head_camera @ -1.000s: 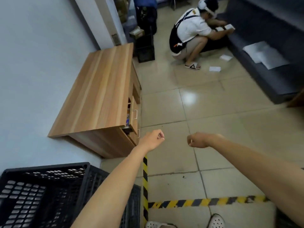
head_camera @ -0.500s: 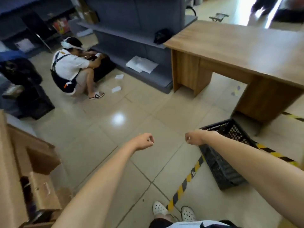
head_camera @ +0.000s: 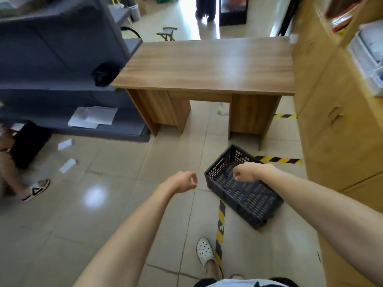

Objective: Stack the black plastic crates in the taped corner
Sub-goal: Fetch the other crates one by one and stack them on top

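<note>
Left hand (head_camera: 183, 181): raised ahead of the body, fingers curled into a loose fist, holding nothing. Floor tape (head_camera: 220, 221): yellow-and-black, running back toward the shoe (head_camera: 205, 252), below and between the two hands. Crate (head_camera: 244, 190): black, perforated, upright on the floor just right of the left hand and directly beneath the right, one corner lying over the tape, its long axis skewed to the tile lines. Right hand (head_camera: 245, 172): above the crate's open top, fingers curled, empty, not touching the rim. Desk (head_camera: 207, 65): beyond both hands, well apart. Assessment: pickup not yet begun. Recommended: crouch, open both hands, take the two short ends at the handle slot (head_camera: 220, 163) and its opposite, lift level; a one-sided grip would likely tip the crate. The taped corner itself cannot be identified here
</note>
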{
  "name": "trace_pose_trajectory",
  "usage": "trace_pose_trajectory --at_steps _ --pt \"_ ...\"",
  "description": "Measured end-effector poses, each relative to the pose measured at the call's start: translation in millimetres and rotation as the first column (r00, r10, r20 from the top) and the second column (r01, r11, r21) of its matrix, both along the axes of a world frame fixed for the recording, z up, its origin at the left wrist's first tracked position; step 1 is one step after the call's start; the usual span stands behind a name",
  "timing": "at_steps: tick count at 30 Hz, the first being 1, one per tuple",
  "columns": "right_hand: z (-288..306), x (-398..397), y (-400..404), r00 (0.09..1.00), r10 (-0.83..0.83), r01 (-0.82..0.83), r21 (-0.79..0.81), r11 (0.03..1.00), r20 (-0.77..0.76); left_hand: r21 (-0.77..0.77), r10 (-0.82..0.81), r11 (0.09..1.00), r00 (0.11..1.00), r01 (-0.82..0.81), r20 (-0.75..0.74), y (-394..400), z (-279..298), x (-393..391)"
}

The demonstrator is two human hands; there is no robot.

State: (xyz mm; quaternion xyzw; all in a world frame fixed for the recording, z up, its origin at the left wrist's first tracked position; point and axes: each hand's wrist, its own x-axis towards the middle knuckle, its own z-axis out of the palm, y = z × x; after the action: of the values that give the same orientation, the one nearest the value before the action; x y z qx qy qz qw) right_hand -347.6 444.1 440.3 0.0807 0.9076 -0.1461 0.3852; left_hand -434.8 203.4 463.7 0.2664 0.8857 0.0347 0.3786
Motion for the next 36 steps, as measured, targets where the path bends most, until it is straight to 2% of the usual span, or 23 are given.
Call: trace_pose_trajectory --at_steps 5,10,13,19,24,29,36 --pt "-20 -31 -7 0.995 -0.084 0.078 -0.098 0.992 -0.059 -0.132 -0.117 0.985 0.993 0.112 -0.033 8 -20 -70" --pt "-43 -17 9 0.991 -0.132 0.13 -0.141 0.981 -0.003 -0.195 -0.294 0.94 0.955 0.28 -0.048 62 -42 -91" --pt "-57 7 46 0.972 -0.229 0.234 -0.123 0.964 0.054 -0.153 -0.403 0.906 0.915 0.395 -0.018 116 -51 -76" --pt "-76 50 144 0.932 -0.325 0.338 -0.061 0.939 0.162 -0.055 -0.47 0.879 0.88 0.473 0.064 212 -73 -43" --pt "-86 50 218 0.931 -0.313 0.332 -0.077 0.94 0.189 -0.075 -0.374 0.923 0.925 0.378 0.07 258 -95 -34" --pt "-105 34 272 0.932 -0.344 0.356 -0.112 0.928 0.113 -0.05 -0.248 0.966 0.965 0.252 0.082 292 -122 -26" --pt "-143 16 302 0.963 -0.201 0.214 -0.053 0.975 0.18 -0.025 -0.077 0.996 0.988 0.081 0.133 295 -165 -23"
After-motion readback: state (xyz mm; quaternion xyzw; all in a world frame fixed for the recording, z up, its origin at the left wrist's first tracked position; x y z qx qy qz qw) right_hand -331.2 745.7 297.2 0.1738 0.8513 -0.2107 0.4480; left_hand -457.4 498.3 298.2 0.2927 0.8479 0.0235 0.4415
